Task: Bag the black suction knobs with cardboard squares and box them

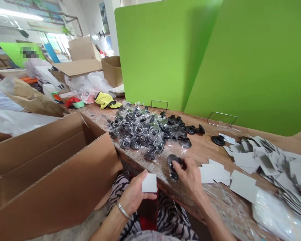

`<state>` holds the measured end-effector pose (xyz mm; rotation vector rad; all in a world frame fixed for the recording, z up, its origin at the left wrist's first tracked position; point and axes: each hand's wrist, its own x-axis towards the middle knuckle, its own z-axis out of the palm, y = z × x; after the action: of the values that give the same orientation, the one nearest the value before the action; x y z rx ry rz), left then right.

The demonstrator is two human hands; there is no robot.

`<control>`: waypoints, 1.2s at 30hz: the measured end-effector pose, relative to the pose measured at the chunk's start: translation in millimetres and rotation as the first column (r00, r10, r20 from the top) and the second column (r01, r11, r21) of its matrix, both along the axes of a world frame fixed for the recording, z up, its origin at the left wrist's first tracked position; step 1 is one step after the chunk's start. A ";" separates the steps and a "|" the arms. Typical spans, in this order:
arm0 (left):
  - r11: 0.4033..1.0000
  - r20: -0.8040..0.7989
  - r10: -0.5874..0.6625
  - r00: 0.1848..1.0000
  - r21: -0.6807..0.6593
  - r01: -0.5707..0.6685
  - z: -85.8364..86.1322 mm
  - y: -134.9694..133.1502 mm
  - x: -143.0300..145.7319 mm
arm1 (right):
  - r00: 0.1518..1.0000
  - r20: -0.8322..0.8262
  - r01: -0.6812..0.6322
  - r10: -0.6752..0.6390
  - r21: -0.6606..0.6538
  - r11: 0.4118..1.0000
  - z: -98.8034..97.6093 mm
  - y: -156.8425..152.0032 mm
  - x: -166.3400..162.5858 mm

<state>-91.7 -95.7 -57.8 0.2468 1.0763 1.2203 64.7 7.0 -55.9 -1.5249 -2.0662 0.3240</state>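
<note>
A small white square card (148, 183) is pinched in my left hand (135, 190), just off the table's front edge. My right hand (189, 172) grips a round black plastic part (173, 161) with a raised centre, low over the wooden table. Left of it lies a heap of similar black parts in clear plastic bags (140, 129). Loose black parts (191, 129) sit at the heap's right side. Several white cards (214, 171) rest beside my right wrist, and one black part (218, 140) lies farther back.
An open cardboard box (90, 174) stands at the left against the table. Green panels (165, 50) rise behind, with wire stands (222, 117) at their foot. A large pile of cards (268, 160) and clear plastic bags (276, 211) lie at the right. Yellow gloves (105, 99) lie at the back left.
</note>
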 end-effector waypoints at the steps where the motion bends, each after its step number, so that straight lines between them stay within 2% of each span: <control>1: 0.999 0.047 -0.006 0.999 0.037 0.004 0.0 0.7 2.8 | 0.996 -0.028 -0.090 0.091 0.010 0.996 1.7 -16.4 -1.9; 2: 0.997 0.085 0.008 0.996 0.076 -0.015 0.5 1.6 5.5 | 0.979 -0.045 -0.197 0.198 0.015 0.980 3.6 -30.9 -5.8; 4: 0.986 0.098 0.102 0.990 0.120 -0.113 3.3 3.3 9.1 | 0.906 -0.056 -0.420 0.419 -0.012 0.907 8.6 -48.5 -17.0; 6: 0.977 0.022 0.191 0.981 0.097 -0.192 7.0 3.5 7.9 | 0.827 -0.082 -0.563 0.557 -0.092 0.822 15.1 -45.2 -28.2; 7: 0.976 -0.023 0.206 0.978 0.077 -0.204 8.6 2.7 5.5 | 0.827 -0.109 -0.562 0.552 -0.123 0.818 18.3 -35.9 -33.1; 8: 0.979 -0.057 0.200 0.978 0.059 -0.197 9.7 1.2 2.2 | 0.855 -0.136 -0.516 0.500 -0.140 0.845 20.7 -23.0 -37.7; 11: 0.984 -0.069 0.177 0.982 0.032 -0.175 9.6 -5.4 -9.0 | 0.966 -0.161 -0.221 0.201 -0.119 0.968 20.0 21.8 -53.5; 13: 0.987 -0.023 0.159 0.987 0.034 -0.158 8.4 -9.6 -13.6 | 0.981 -0.166 -0.121 0.104 -0.099 0.988 13.1 43.5 -65.0; 16: 0.992 0.037 0.104 0.994 0.064 -0.106 7.8 -12.4 -14.4 | 0.975 -0.208 -0.098 0.071 -0.119 0.988 1.5 54.8 -70.5; 19: 0.992 0.047 0.112 0.993 0.052 -0.115 6.6 -10.9 -12.2 | 0.956 -0.287 -0.103 0.057 -0.147 0.984 -3.8 49.1 -48.8; 23: 0.979 0.049 0.203 0.978 -0.011 -0.203 -1.5 -5.2 -9.5 | 0.907 -0.421 -0.122 0.014 -0.230 0.965 -5.8 31.9 4.3; 26: 0.985 0.102 0.170 0.980 0.014 -0.172 -5.8 0.1 -4.0 | 0.835 -0.549 -0.166 -0.040 -0.320 0.933 -8.7 15.2 29.0; 30: 0.972 0.225 0.114 0.968 0.176 -0.155 2.8 7.0 9.5 | 0.609 -0.775 -0.265 -0.169 -0.400 0.878 -12.2 -12.9 20.5; 31: 0.964 0.231 0.104 0.967 0.217 -0.155 6.7 8.5 12.5 | 0.589 -0.790 -0.272 -0.170 -0.393 0.878 -12.0 -20.2 13.8; 34: 0.940 0.181 0.122 0.976 0.296 -0.172 17.0 10.2 16.0 | 0.634 -0.768 -0.272 -0.090 -0.330 0.904 -7.5 -38.9 -5.7; 36: 0.927 0.120 0.150 0.981 0.328 -0.182 20.6 8.3 14.2 | 0.639 -0.767 -0.304 -0.047 -0.309 0.901 -2.3 -47.2 -14.3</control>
<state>-77.5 -87.4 -37.2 0.3641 0.8144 1.5560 50.4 -40.2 -58.2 -1.1210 -1.4398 1.3058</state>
